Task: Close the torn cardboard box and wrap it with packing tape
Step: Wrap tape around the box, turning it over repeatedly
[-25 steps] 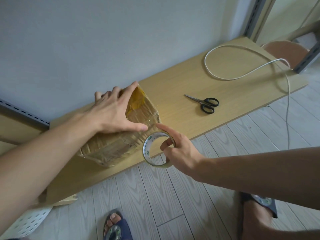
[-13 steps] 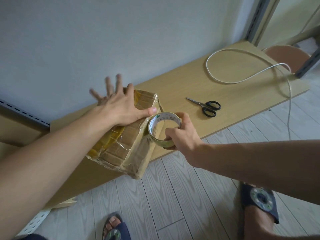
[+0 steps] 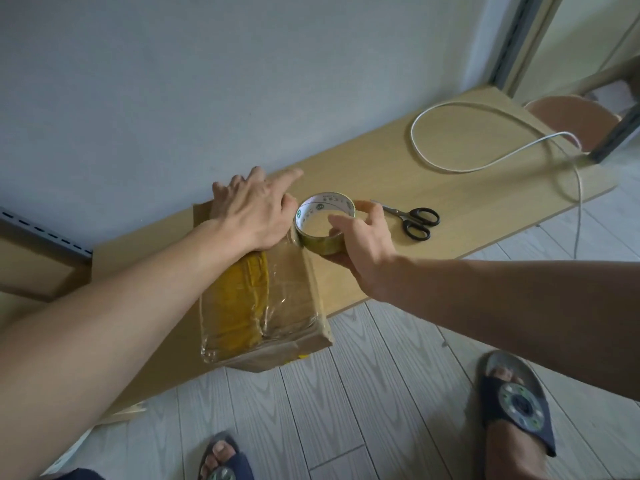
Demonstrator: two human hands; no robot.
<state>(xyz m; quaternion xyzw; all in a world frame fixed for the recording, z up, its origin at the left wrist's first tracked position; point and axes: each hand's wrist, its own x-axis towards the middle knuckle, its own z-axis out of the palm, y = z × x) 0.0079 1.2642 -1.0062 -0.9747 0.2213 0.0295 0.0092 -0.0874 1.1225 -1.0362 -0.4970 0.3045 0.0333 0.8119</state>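
1. The cardboard box [image 3: 291, 296] lay at the table's [image 3: 467, 188] near edge, one end overhanging the floor, its top already banded with clear and yellowish tape.
2. The left hand [image 3: 256, 213] pressed flat on the box's far end, fingers straight, apparently to steady it.
3. The right hand [image 3: 367, 244] gripped the tape roll [image 3: 325, 223], fingers curled round it, at the box's far right corner, seemingly to lay another strip.
4. The scissors [image 3: 412, 218] lay just beside the roll, likely for cutting.
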